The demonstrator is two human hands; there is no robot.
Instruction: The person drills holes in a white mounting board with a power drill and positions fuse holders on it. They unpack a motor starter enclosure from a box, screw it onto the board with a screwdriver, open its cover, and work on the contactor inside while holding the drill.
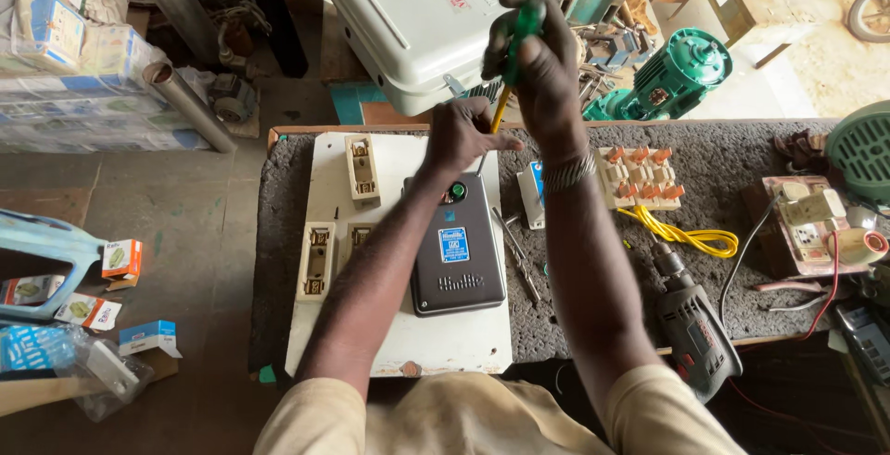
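Observation:
My right hand (540, 66) grips the green handle of a screwdriver (515, 43), held upright with its yellow shaft pointing down at the top edge of a white panel board (408, 344). My left hand (462, 131) pinches something small at the screwdriver's tip, right above a dark grey starter box (459, 270) with a green button (455, 192). The box is mounted on the board. Cream fuse holders (362, 170) sit on the board to the left of my arm.
A grey metal enclosure (417, 19) stands behind the board. On the dark bench (732, 163) lie a terminal block with orange parts (640, 177), yellow wire (691, 237), a power drill (695, 330) and a switch board (811, 223). Green motors (681, 70) and small boxes (120, 259) sit around.

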